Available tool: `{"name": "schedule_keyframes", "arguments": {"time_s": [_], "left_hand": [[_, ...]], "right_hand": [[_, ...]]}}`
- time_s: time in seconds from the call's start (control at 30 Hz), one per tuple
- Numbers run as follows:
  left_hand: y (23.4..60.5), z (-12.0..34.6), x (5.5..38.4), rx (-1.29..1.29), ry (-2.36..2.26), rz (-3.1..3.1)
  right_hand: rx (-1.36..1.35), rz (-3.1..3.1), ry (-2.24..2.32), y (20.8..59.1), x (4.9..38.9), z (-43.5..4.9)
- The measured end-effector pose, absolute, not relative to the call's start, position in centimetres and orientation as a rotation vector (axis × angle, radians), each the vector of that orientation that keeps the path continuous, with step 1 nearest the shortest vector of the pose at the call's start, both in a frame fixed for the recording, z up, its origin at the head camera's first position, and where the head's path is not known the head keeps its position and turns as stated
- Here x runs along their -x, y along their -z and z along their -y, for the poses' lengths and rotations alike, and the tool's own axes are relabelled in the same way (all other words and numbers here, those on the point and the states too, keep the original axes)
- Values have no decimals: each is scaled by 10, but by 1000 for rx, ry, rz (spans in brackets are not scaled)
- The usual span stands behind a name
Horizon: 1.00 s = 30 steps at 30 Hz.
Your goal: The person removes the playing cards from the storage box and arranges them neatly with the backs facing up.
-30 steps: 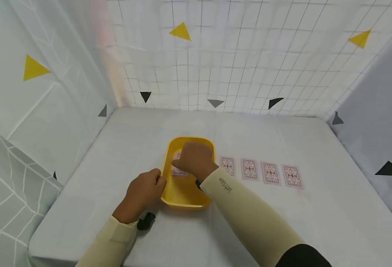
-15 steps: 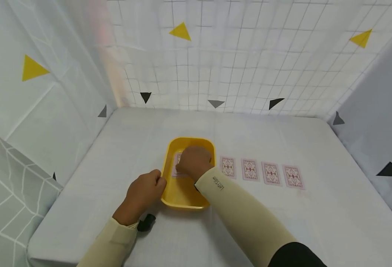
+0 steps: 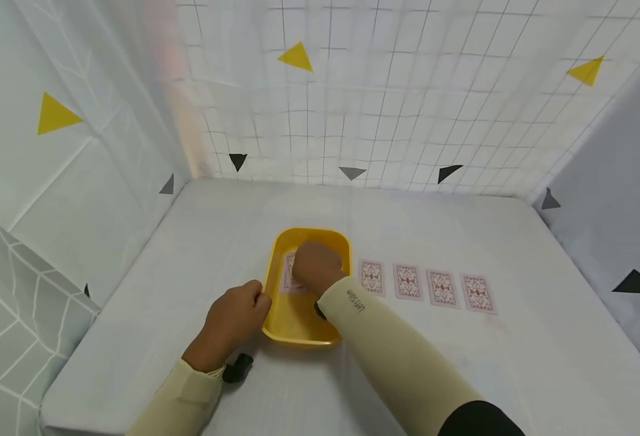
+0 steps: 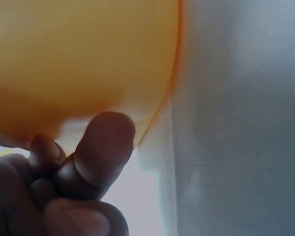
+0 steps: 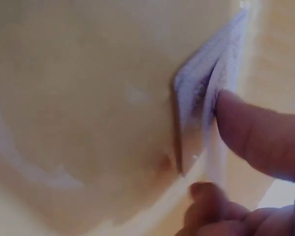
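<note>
A yellow plastic tray (image 3: 298,324) stands on the white-covered table. My left hand (image 3: 235,312) grips its left rim; in the left wrist view the curled fingers (image 4: 105,147) meet the outer wall from below. Inside the tray lie patterned playing cards (image 3: 289,275), backs up, partly covered by my right hand (image 3: 316,265), which reaches in from the right. The right wrist view shows thumb and fingertip pinching a playing card (image 5: 214,123), bent up and apart from the cards beneath (image 5: 189,93).
Several playing cards (image 3: 407,281) lie face down in a row right of the tray, spaced apart. White sheets (image 3: 396,91) with yellow, black and grey triangles enclose the back and sides of the table (image 3: 537,339).
My right hand has shifted slightly toward me and left inside the tray, covering more of the cards there. The left hand stays on the rim and the row of cards is unchanged.
</note>
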<state>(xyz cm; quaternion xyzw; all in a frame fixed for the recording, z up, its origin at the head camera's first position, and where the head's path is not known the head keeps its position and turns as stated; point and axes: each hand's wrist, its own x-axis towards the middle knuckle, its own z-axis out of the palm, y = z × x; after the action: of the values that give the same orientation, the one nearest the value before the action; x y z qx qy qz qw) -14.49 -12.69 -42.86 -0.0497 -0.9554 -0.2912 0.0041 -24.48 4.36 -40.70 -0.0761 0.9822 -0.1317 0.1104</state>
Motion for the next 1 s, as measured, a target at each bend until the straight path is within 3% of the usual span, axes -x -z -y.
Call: {"name": "schedule_keyframes", "arguments": {"time_s": [0.17, 0.5, 0.73, 1.0], "left_hand": [[429, 126, 146, 162, 913, 2997], [427, 126, 147, 123, 926, 3025], [427, 127, 145, 108, 918, 3039], [425, 126, 145, 104, 937, 3041]], "right_hand": [[178, -2839, 475, 403, 248, -47], [79, -2715, 550, 360, 234, -65], [164, -2666, 822, 344, 215, -107], [18, -2612, 907, 340, 194, -177]]}}
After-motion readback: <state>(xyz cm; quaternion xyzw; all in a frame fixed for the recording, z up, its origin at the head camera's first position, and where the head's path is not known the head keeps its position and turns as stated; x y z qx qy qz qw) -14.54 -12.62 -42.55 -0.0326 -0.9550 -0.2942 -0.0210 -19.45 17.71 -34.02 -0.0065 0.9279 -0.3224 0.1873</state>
